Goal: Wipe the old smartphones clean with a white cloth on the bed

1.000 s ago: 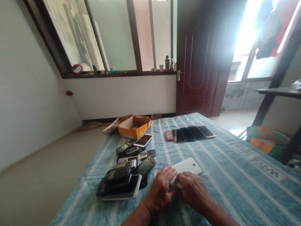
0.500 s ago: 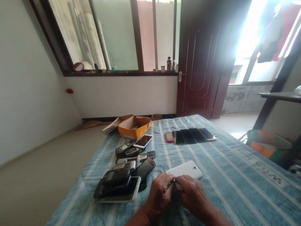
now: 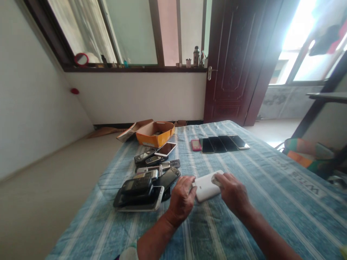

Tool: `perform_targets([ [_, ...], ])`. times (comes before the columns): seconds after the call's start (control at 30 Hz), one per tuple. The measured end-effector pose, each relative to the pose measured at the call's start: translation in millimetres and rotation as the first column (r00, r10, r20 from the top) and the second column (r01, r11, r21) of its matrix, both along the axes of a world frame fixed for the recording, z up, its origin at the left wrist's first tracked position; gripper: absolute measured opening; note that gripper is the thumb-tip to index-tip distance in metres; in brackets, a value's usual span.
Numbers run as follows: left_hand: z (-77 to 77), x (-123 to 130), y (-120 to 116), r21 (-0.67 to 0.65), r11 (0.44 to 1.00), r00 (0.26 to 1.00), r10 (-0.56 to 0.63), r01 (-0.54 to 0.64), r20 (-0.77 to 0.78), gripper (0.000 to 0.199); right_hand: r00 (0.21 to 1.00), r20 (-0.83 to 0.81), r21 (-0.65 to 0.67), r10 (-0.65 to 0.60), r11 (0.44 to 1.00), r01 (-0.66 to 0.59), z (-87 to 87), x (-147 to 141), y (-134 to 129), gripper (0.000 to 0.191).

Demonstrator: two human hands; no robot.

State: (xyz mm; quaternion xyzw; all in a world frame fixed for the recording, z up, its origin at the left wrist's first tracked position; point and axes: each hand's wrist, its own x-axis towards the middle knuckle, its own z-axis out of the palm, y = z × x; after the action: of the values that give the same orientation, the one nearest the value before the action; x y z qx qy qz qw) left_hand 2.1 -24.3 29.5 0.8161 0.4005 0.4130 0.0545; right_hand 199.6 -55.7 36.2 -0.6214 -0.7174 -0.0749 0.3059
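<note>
A white smartphone (image 3: pixel 208 192) lies back up on the striped cloth, between my hands. My right hand (image 3: pixel 235 193) is closed on a small pale wad (image 3: pixel 217 179), perhaps tissue or cloth, over the phone's upper right part. Beside the phone's left edge, my left hand (image 3: pixel 182 198) has its fingers curled together. A little whitish bit shows at its fingertips; its kind is too small to tell. Left of that hand sits a pile of old phones, with a black handset (image 3: pixel 137 186) on top and a large silver-edged phone (image 3: pixel 154 203) below.
An open orange box (image 3: pixel 155 139) stands at the far left edge of the bed cloth (image 3: pixel 271 202). Several dark-screened phones (image 3: pixel 218 144) lie overlapping in a row at the back, beside a pink-edged item (image 3: pixel 196 145). A dark red door (image 3: pixel 233 72) stands behind.
My hands were together over the white phone's near end. They have parted, the right going onto the phone's back and the left staying at its left side. The phone is turned around and the view has tilted down.
</note>
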Motion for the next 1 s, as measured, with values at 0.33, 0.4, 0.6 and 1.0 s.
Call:
perform_targets([
  [0.33, -15.7, 0, 5, -0.276, 0.96, 0.982, -0.096, 0.048, -0.164, 0.087, 0.969, 0.134, -0.227, 0.207, 0.958, -0.173, -3.1, -26, -6, 0.02],
  [0.4, -16.7, 1, 6, -0.286, 0.956, 0.983, -0.107, 0.06, -0.149, 0.085, 0.954, 0.125, -0.218, 0.273, 0.946, -0.242, -3.6, -36, -8, 0.018],
  [0.6, -19.9, 1, 8, -0.272, 0.96, 0.985, -0.112, 0.073, -0.133, 0.082, 0.931, 0.084, -0.209, 0.355, 0.92, -0.332, -1.4, -47, 5, 0.013],
  [1.0, -13.8, 2, 6, -0.286, 0.957, 0.987, -0.097, 0.057, -0.127, 0.084, 0.972, 0.199, -0.25, 0.126, 0.965, -0.074, 1.4, -23, 38, 0.022],
])
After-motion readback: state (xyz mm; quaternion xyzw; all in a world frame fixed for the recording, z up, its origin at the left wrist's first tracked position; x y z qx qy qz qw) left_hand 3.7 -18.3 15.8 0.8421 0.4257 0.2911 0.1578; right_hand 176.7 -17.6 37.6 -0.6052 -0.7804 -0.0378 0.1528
